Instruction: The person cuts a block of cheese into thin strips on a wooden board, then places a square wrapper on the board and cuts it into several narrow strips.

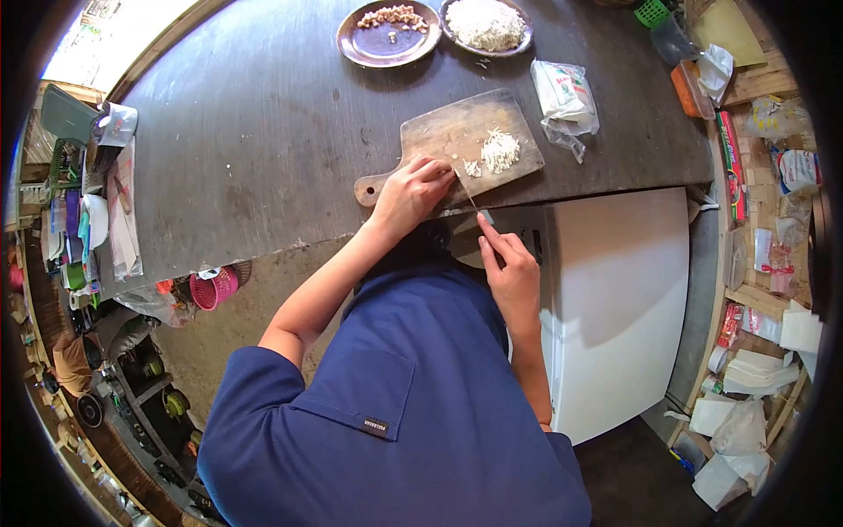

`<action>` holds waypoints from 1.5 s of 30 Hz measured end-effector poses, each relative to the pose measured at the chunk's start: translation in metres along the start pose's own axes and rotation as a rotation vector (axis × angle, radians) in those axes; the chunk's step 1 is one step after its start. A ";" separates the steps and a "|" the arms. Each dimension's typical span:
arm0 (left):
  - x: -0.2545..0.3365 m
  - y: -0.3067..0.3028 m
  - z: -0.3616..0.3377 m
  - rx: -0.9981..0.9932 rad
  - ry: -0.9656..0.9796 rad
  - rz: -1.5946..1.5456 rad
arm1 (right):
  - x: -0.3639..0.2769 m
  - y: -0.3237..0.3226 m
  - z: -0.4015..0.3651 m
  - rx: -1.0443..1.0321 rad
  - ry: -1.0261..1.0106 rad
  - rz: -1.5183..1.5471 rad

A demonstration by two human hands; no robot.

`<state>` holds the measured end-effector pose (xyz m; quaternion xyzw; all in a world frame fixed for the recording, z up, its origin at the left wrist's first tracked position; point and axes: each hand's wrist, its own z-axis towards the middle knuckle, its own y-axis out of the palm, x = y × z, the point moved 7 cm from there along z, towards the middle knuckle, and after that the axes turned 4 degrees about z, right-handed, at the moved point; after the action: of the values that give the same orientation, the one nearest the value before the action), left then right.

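Fingers of the left hand (411, 191) curl together on the cutting board's (439, 132) near edge (whatever they pin is hidden); the right hand (509, 268) is clamped on a knife (471, 195), blade just beside them. A slip could nick fingertips. White shreds (500, 149) lie mid-board.

Bare left hand (411, 195), frame centre: palm down, fingers bent under, forearm running to lower left. Bare right hand (509, 268), just lower right: closed grip, index finger extended.

Dark table (263, 132), cutting board (439, 132), plates (347, 44), perhaps bag (564, 92)
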<state>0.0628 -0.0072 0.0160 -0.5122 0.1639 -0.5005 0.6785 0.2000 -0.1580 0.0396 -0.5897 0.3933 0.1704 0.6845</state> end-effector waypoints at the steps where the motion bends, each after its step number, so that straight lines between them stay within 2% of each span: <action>1: 0.000 0.001 -0.001 0.004 -0.015 0.007 | 0.000 -0.003 0.002 -0.002 0.002 -0.002; 10: 0.012 0.002 -0.008 0.079 -0.103 0.015 | -0.008 0.010 0.009 0.001 -0.020 -0.221; 12: 0.008 0.000 -0.011 0.089 -0.139 0.003 | -0.006 0.009 0.011 0.024 -0.043 -0.142; 14: 0.011 -0.001 -0.012 0.125 -0.049 -0.007 | -0.008 0.007 0.004 0.016 -0.036 -0.140; 17: 0.009 0.004 -0.014 0.145 -0.053 -0.015 | -0.011 -0.001 -0.005 0.010 -0.021 -0.167; 25: 0.008 0.008 -0.018 0.154 -0.044 -0.027 | 0.000 0.009 0.007 0.035 -0.024 -0.005; 45: 0.010 0.001 -0.016 0.183 -0.040 -0.042 | -0.004 0.015 0.003 0.024 0.012 -0.025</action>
<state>0.0562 -0.0240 0.0114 -0.4612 0.0933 -0.5172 0.7149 0.1882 -0.1503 0.0326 -0.5874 0.3919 0.1538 0.6912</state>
